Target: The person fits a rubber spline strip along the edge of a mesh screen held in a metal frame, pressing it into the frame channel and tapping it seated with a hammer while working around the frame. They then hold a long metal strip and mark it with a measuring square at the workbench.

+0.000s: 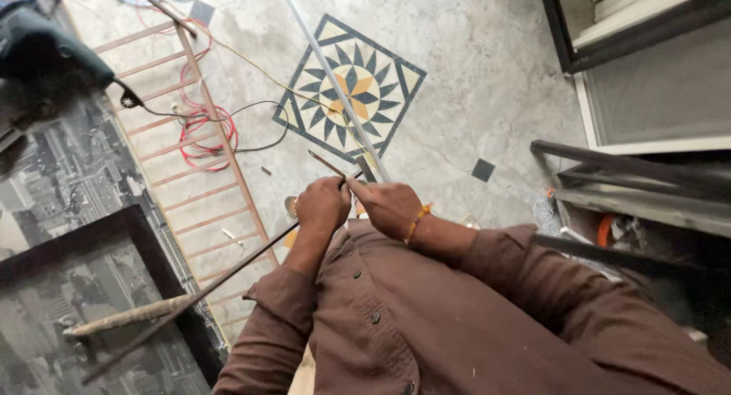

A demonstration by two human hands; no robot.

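My brown shirt [426, 319] fills the near edge, soft cloth with a row of dark round buttons. Just beyond it my left hand [323, 204] is curled shut, fingers pressed together around a thin dark rod [228, 273], which runs from my fist toward eight o'clock, straight and smooth. My right hand [390, 206] sits touching the left at three o'clock of it, fingers closed too, pinching at the same spot where the rod meets them; an orange thread band [416, 221] circles that wrist. A short pointed stick [326, 163] pokes out above my knuckles toward eleven o'clock.

At eight o'clock lies a rough wooden handle [126, 317] on a glossy dark panel [68, 288] printed with a grey city scene. Past my hands the floor [487, 83] is pale mottled marble, set with one star-patterned tile square [350, 86] at twelve o'clock and a small black square. One long pale tube [335, 83] crosses that star. At ten o'clock a reddish ladder-like frame [194, 151] lies flat, a coil of red wire [204, 136] on it. At two o'clock stands a dark-framed cabinet [647, 52]
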